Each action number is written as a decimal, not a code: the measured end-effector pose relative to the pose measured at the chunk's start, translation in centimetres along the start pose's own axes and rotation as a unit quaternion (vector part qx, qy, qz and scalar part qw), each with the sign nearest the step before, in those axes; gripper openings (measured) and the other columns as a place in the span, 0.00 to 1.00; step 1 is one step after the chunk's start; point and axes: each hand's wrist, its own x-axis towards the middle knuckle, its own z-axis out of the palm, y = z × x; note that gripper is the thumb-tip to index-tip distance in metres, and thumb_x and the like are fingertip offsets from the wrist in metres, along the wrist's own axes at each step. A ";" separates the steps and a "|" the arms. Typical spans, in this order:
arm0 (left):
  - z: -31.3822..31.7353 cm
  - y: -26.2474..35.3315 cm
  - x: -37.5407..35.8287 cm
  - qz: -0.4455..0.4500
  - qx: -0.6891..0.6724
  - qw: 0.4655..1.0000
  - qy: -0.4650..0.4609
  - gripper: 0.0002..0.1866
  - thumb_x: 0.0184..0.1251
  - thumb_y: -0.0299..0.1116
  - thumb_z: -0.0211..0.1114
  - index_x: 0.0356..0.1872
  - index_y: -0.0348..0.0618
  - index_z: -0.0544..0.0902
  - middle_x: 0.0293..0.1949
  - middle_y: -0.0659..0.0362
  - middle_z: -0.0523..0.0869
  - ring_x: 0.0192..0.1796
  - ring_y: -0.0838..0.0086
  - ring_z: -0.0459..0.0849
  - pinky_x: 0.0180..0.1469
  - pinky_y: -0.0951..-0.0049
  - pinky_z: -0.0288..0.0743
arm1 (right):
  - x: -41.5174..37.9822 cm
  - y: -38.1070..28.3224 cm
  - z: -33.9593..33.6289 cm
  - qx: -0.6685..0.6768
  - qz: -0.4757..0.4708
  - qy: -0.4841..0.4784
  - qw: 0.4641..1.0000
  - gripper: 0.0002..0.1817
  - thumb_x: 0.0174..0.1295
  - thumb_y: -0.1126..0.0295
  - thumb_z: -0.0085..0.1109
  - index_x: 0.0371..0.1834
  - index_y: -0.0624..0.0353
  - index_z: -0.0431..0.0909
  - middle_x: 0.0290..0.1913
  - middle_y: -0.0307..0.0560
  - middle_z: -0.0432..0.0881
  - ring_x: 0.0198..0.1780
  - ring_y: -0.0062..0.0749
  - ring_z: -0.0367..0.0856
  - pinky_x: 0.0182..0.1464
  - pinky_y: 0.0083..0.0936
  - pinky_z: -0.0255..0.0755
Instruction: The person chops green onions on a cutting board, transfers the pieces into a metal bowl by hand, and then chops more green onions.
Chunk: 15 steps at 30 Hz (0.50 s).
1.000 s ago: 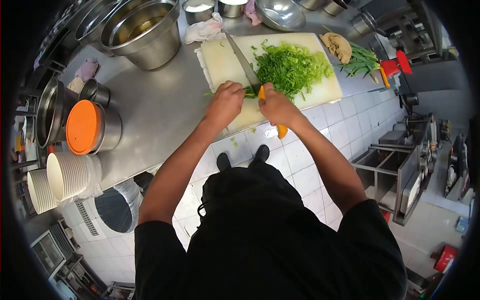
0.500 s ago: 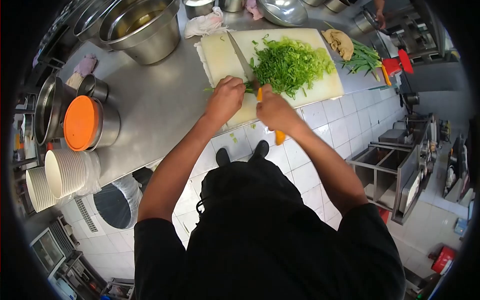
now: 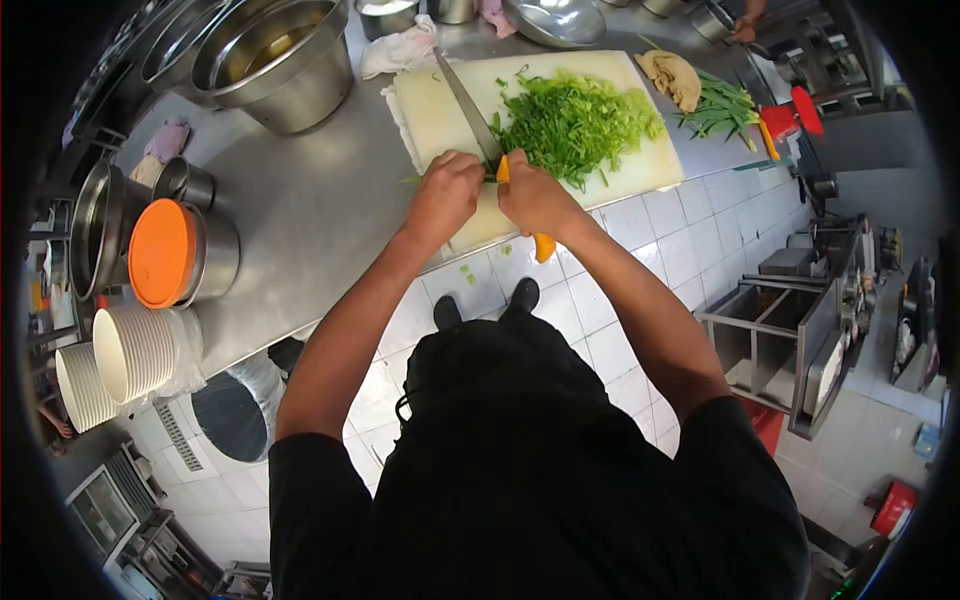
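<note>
My right hand [image 3: 537, 197] is wrapped round the yellow handle of a long chef's knife [image 3: 465, 105]. The blade points up and to the left across the white cutting board [image 3: 420, 108]. Close beside it, my left hand [image 3: 446, 194] is closed over green onion stalks at the board's near left part. Only bits of green show around those fingers; the rest is hidden. A loose heap of chopped green onions [image 3: 578, 128] covers the middle of the board, just right of the blade.
Uncut green onions [image 3: 722, 112] and a tan cloth [image 3: 671, 80] lie right of the board. A large steel pot [image 3: 315, 95], a white cloth [image 3: 400, 48] and a steel bowl [image 3: 556, 22] stand behind. At left are an orange lid [image 3: 162, 253] and stacked tubs [image 3: 135, 352]. Another person's hand [image 3: 745, 28] shows far right.
My right hand and the knife have shifted left, closer to my left hand. My left hand keeps nearly the same place, with its fingers still closed.
</note>
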 end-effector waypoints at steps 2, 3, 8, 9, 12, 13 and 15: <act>-0.1 0.0 0.2 -0.017 -0.007 1.000 0.012 0.02 0.61 0.21 0.66 0.31 0.35 0.86 0.39 0.53 0.86 0.49 0.56 0.83 0.58 0.60 0.78 | -1.5 -1.8 -1.7 -0.008 0.010 -0.008 1.000 0.15 0.67 0.74 0.49 0.51 0.73 0.64 0.37 0.76 0.85 0.24 0.57 0.87 0.29 0.43 0.84; -0.1 0.1 -0.1 -0.016 -0.006 1.000 0.020 0.02 0.61 0.21 0.66 0.31 0.35 0.86 0.39 0.53 0.86 0.49 0.56 0.83 0.58 0.60 0.78 | -2.4 -2.0 -1.5 -0.009 0.021 -0.019 1.000 0.14 0.66 0.75 0.49 0.51 0.73 0.64 0.39 0.77 0.85 0.25 0.58 0.87 0.31 0.43 0.84; 0.2 0.0 0.2 0.000 -0.007 0.998 0.063 0.02 0.61 0.21 0.66 0.31 0.34 0.86 0.40 0.53 0.87 0.48 0.57 0.84 0.56 0.59 0.79 | 1.3 2.4 3.0 -0.097 -0.108 0.110 0.983 0.15 0.64 0.76 0.48 0.50 0.74 0.65 0.37 0.78 0.84 0.26 0.62 0.87 0.32 0.44 0.84; 0.0 0.2 -0.4 -0.010 -0.006 0.999 0.031 0.02 0.61 0.21 0.67 0.32 0.34 0.87 0.40 0.53 0.88 0.48 0.57 0.84 0.56 0.60 0.79 | 0.9 1.6 2.5 -0.069 -0.072 0.079 0.992 0.15 0.63 0.76 0.48 0.51 0.75 0.65 0.37 0.78 0.84 0.26 0.62 0.87 0.32 0.44 0.84; -0.4 -0.2 0.7 -0.019 0.001 1.000 0.009 0.04 0.61 0.21 0.67 0.34 0.35 0.88 0.42 0.53 0.89 0.48 0.57 0.84 0.56 0.60 0.80 | -1.0 -0.7 -0.5 0.011 -0.008 0.003 1.000 0.13 0.69 0.73 0.47 0.50 0.72 0.63 0.33 0.72 0.84 0.22 0.54 0.86 0.27 0.42 0.82; -0.1 -0.2 0.4 -0.017 -0.002 1.000 0.025 0.04 0.61 0.21 0.67 0.35 0.35 0.88 0.42 0.53 0.89 0.48 0.57 0.85 0.56 0.60 0.80 | -1.6 -0.6 -0.4 0.020 -0.002 -0.004 1.000 0.13 0.72 0.71 0.47 0.50 0.71 0.62 0.31 0.70 0.84 0.20 0.50 0.85 0.25 0.42 0.81; 0.2 -0.1 -0.2 -0.013 -0.007 0.999 0.036 0.04 0.61 0.20 0.68 0.36 0.35 0.89 0.43 0.53 0.89 0.48 0.57 0.85 0.54 0.60 0.80 | -3.1 -1.0 0.2 0.020 0.000 -0.006 1.000 0.12 0.72 0.71 0.47 0.49 0.70 0.62 0.31 0.70 0.84 0.20 0.49 0.85 0.25 0.42 0.81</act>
